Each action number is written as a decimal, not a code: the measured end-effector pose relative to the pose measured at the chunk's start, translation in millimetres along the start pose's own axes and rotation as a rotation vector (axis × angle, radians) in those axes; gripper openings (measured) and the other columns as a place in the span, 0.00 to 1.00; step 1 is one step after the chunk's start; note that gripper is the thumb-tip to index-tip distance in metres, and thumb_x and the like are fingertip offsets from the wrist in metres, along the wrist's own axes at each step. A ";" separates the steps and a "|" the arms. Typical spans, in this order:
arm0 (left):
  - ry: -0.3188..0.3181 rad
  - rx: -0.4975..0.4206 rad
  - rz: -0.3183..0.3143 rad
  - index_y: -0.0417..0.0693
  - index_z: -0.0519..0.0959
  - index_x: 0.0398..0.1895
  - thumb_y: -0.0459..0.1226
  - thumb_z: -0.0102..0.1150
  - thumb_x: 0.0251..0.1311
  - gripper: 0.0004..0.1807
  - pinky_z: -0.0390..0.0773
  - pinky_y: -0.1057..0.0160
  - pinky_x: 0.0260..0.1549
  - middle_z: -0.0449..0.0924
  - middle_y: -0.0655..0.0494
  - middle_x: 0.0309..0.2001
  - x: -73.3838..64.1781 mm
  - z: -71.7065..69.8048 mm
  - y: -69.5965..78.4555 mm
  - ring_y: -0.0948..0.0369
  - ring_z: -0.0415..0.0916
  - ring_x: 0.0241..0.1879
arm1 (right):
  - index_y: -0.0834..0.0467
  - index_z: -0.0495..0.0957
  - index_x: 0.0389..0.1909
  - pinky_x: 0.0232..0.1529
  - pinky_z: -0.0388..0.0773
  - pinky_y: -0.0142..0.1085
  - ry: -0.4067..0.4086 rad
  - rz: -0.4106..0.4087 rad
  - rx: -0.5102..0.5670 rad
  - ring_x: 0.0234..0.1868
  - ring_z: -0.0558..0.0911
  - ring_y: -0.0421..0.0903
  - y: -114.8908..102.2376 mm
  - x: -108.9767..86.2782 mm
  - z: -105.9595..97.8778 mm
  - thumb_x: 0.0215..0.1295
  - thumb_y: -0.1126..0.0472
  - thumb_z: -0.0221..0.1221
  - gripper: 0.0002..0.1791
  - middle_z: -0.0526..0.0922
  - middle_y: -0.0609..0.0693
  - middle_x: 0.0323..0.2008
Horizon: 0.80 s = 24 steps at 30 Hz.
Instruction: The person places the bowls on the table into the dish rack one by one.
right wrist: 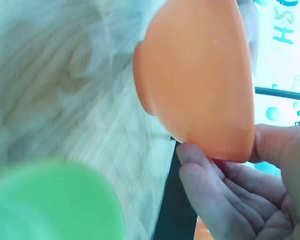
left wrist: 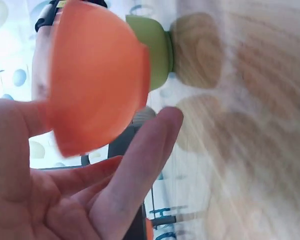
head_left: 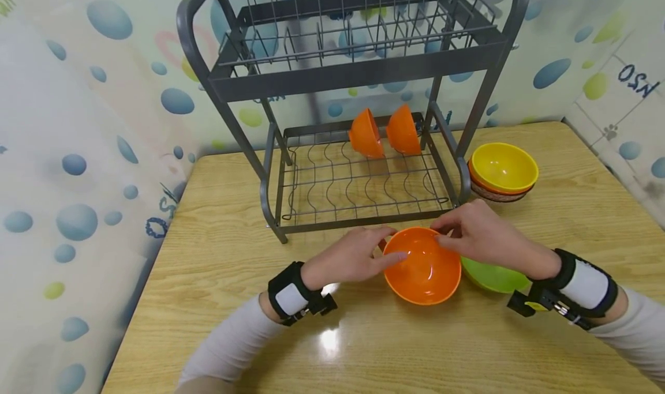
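Observation:
An orange bowl (head_left: 423, 276) is held between both hands above the wooden table, its open side up. My right hand (head_left: 480, 235) pinches its far right rim, thumb inside and fingers beneath, as the right wrist view shows. At the left rim is my left hand (head_left: 353, 255), its thumb over the edge and its fingers spread around the outside; in the left wrist view the longest finger reaches out past the bowl's foot. A green bowl (head_left: 496, 276) stands on the table under my right wrist, partly hidden by it.
A dark two-tier dish rack (head_left: 358, 74) stands behind the hands. Two orange bowls (head_left: 366, 134) lean on edge in its lower tier, at the right. Beside the rack's right leg is a stack of bowls with a yellow bowl (head_left: 504, 166) on top. Patterned walls border the table.

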<state>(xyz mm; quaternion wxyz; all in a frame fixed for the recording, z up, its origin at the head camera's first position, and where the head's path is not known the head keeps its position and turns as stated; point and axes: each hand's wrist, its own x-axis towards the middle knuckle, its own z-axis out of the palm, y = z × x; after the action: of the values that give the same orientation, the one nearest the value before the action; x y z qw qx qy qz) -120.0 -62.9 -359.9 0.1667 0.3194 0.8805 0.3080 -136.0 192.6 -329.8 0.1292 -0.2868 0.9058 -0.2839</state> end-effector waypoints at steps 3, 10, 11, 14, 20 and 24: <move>-0.015 -0.026 0.022 0.52 0.74 0.55 0.52 0.53 0.65 0.21 0.75 0.73 0.36 0.81 0.64 0.39 -0.6 3.1 -1.3 0.69 0.74 0.34 | 0.59 0.85 0.43 0.30 0.78 0.27 0.010 0.026 0.032 0.30 0.80 0.35 -3.4 1.1 3.5 0.59 0.60 0.62 0.13 0.87 0.47 0.35; -0.022 -0.068 -0.056 0.49 0.74 0.51 0.35 0.54 0.61 0.14 0.74 0.71 0.29 0.78 0.59 0.34 -2.5 1.8 -3.1 0.65 0.72 0.29 | 0.58 0.85 0.43 0.29 0.78 0.29 0.043 0.062 0.056 0.29 0.80 0.36 -6.7 2.1 10.4 0.57 0.60 0.63 0.13 0.87 0.46 0.34; -0.017 -0.073 -0.063 0.49 0.74 0.50 0.34 0.53 0.61 0.13 0.74 0.71 0.29 0.77 0.58 0.34 -2.4 0.9 -3.3 0.64 0.72 0.29 | 0.57 0.85 0.43 0.29 0.78 0.29 0.043 0.069 0.059 0.29 0.80 0.36 -7.2 2.3 11.0 0.57 0.60 0.64 0.13 0.87 0.46 0.34; 0.001 -0.069 -0.054 0.48 0.74 0.48 0.31 0.52 0.60 0.13 0.74 0.70 0.27 0.77 0.57 0.33 -2.2 -2.7 -2.9 0.64 0.73 0.28 | 0.56 0.84 0.44 0.28 0.78 0.30 0.048 0.072 0.065 0.29 0.80 0.36 -7.9 1.8 11.7 0.57 0.59 0.64 0.13 0.87 0.46 0.34; 0.007 -0.093 -0.040 0.48 0.73 0.54 0.31 0.50 0.62 0.17 0.77 0.69 0.27 0.79 0.57 0.38 -3.7 -17.0 -1.3 0.65 0.75 0.28 | 0.53 0.84 0.42 0.26 0.77 0.30 0.104 0.018 0.096 0.25 0.79 0.38 -7.7 -0.7 7.9 0.59 0.53 0.64 0.13 0.86 0.44 0.32; 0.025 -0.091 -0.060 0.49 0.72 0.58 0.33 0.48 0.65 0.18 0.79 0.67 0.26 0.79 0.56 0.42 -5.6 -34.4 1.3 0.64 0.76 0.28 | 0.53 0.84 0.40 0.29 0.78 0.30 0.212 -0.001 0.096 0.28 0.79 0.38 -5.3 -2.7 -2.0 0.61 0.50 0.62 0.13 0.86 0.45 0.32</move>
<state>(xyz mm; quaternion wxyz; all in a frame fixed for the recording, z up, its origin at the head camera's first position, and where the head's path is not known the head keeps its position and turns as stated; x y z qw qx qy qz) -132.1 -80.8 -332.5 0.1794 0.2812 0.8767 0.3466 -132.3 191.5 -324.8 0.0460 -0.2491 0.8996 -0.3557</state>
